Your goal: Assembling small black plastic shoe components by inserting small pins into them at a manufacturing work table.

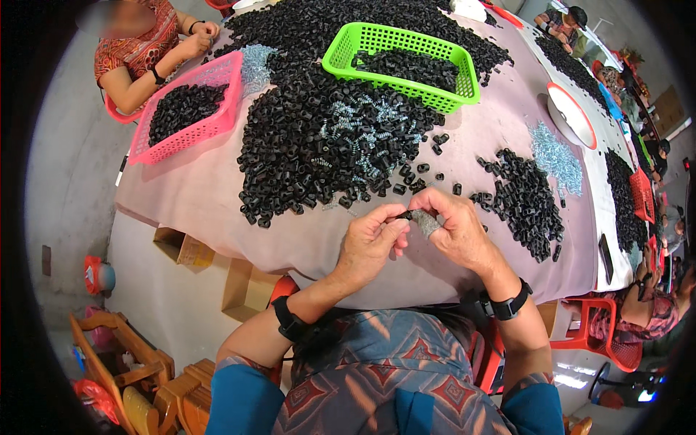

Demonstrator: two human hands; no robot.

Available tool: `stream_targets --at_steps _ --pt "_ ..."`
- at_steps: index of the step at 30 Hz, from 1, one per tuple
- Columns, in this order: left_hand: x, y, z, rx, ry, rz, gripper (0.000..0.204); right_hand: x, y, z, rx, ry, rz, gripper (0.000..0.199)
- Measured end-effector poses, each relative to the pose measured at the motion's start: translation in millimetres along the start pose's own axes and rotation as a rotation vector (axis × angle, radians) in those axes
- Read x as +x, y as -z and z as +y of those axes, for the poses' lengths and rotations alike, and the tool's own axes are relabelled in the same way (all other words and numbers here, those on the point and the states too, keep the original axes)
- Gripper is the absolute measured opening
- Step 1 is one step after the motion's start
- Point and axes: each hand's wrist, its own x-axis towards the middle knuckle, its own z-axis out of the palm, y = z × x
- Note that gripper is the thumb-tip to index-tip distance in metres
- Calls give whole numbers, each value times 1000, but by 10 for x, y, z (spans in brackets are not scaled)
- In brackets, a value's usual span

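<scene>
My left hand [365,245] and my right hand [464,233] meet over the near edge of the cloth-covered table. Pinched between their fingertips is a small black plastic part [407,214], mostly covered by the fingers. Grey fabric [426,223] is wrapped around my right thumb. Just beyond my hands spreads a large heap of black plastic parts [290,156], with loose metal springs [362,134] scattered on top. To the right lie a smaller pile of black parts [518,203] and a pile of springs [557,163].
A green basket [401,92] and a pink basket [190,130] hold more black parts. A white bowl with a red rim [570,116] stands at the right. Across the far left corner sits another person [138,54]. Cardboard boxes [246,288] and wooden chairs [119,355] stand below the table.
</scene>
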Motion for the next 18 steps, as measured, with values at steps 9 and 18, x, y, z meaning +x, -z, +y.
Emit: stream_targets --at_steps 9,18 --pt "-45 -54 -18 25 18 27 20 -38 37 14 -36 34 -69 26" --pt "-50 -51 -36 155 -94 -47 19 -61 168 52 -95 -6 -163 23"
